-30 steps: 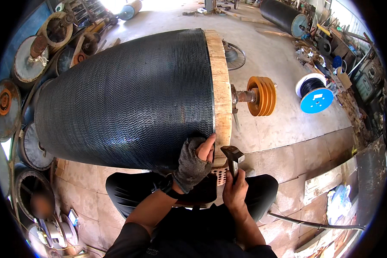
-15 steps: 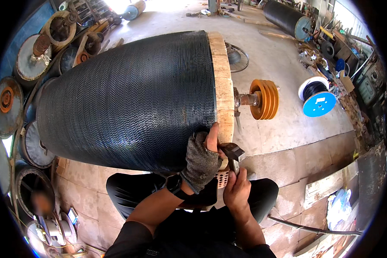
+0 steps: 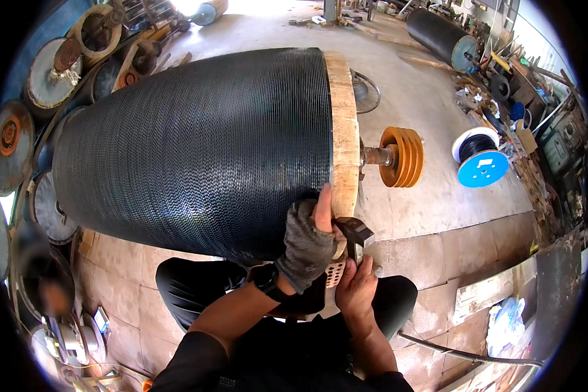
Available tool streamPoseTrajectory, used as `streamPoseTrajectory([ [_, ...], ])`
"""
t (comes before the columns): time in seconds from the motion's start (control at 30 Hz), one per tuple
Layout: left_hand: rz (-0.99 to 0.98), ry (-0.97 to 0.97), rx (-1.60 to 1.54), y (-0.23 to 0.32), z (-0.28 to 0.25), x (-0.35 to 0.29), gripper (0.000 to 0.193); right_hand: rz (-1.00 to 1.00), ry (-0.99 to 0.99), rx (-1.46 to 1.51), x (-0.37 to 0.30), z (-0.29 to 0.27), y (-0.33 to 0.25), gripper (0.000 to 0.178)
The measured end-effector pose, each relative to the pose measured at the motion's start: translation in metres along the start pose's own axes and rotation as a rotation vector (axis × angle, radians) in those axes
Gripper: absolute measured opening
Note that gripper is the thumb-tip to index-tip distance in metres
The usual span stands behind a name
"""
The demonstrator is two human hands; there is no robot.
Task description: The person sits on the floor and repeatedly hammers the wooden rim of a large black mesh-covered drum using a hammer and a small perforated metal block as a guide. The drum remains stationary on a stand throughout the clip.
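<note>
A large roller (image 3: 196,147), wound closely with black ridged cord, lies across in front of me. Pale wood (image 3: 343,124) forms its right end. My left hand (image 3: 307,242), in a dark grey fingerless glove, rests at the roller's near right edge. Its index finger stretches up along the seam between winding and wood; the other fingers are curled, and anything inside them is hidden. My right hand (image 3: 356,285), bare, grips the handle of a hammer (image 3: 354,232) just below its dark metal head. The hammer head is close beside the left fingers, near the wooden rim.
An orange grooved pulley (image 3: 402,157) sticks out on a shaft at the roller's right end. A blue-flanged cable spool (image 3: 482,168) stands on the floor farther right. Old drums (image 3: 52,72) crowd the left side. Another black roller (image 3: 441,39) lies at the far right.
The view has shifted slightly, so the roller sits a little farther right and lower in places. Both hands and the hammer keep nearly the same position against the roller.
</note>
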State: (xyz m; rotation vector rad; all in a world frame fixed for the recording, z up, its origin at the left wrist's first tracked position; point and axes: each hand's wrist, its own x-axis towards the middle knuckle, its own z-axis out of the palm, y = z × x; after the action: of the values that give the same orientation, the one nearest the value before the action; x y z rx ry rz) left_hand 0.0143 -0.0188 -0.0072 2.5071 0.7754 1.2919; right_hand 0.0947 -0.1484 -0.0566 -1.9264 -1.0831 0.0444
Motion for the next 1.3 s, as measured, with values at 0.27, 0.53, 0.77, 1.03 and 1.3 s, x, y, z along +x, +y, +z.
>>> streamPoseTrajectory([
  [0.27, 0.085, -0.296, 0.057, 0.004, -0.048, -0.068, 0.057, -0.043, 0.05, -0.005, -0.003, -0.004, 0.007, 0.026],
  [0.53, 0.0, -0.852, 0.097, -0.033, -0.018, -0.171, 0.036, -0.035, 0.237, 0.404, -0.014, -0.002, 0.005, 0.028],
  [0.77, -0.032, -0.851, 0.127, -0.038, -0.009, -0.179, 0.035, -0.044, 0.177, 0.324, -0.01, -0.001, -0.005, 0.025],
  [1.03, -0.081, -0.654, 0.035, -0.042, -0.003, -0.184, 0.036, 0.042, 0.013, 0.159, -0.001, 0.004, -0.008, 0.027],
  [1.3, 0.156, -0.225, 0.023, -0.029, -0.061, -0.064, 0.028, 0.096, -0.014, -0.057, -0.003, 0.014, 0.002, 0.031],
])
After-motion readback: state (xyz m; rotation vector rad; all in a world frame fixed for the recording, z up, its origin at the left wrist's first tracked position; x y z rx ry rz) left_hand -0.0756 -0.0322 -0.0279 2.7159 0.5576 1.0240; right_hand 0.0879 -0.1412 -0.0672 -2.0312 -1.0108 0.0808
